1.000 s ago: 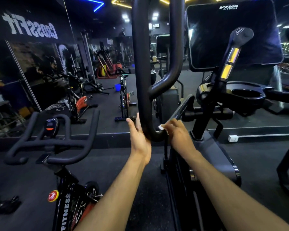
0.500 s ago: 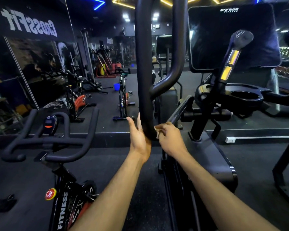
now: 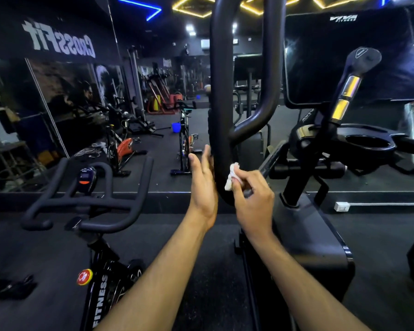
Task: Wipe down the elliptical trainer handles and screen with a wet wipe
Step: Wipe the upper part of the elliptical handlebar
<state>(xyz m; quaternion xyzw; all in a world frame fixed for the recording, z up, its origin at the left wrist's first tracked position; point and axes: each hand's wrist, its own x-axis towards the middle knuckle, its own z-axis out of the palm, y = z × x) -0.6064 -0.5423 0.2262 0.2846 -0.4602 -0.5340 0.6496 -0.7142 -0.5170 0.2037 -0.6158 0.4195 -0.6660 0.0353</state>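
Note:
The elliptical's black looped handle (image 3: 221,91) rises up the middle of the view. My left hand (image 3: 202,187) lies flat with straight fingers against the left side of its lower bend. My right hand (image 3: 252,199) pinches a crumpled white wet wipe (image 3: 231,176) and presses it on the right side of the same bend. The dark screen (image 3: 344,58) stands at the upper right. In front of it rises a short fixed grip (image 3: 349,84) with yellow metallic bands.
A black spin bike (image 3: 86,201) with curved handlebars stands close on the left. A cup holder console (image 3: 366,142) sits right of the handle. The elliptical's black housing (image 3: 308,242) is below my right hand. A mirror wall ahead reflects more gym machines.
My right hand has turned so the wipe now shows against the handle's bend. My left hand has stayed flat on the left side.

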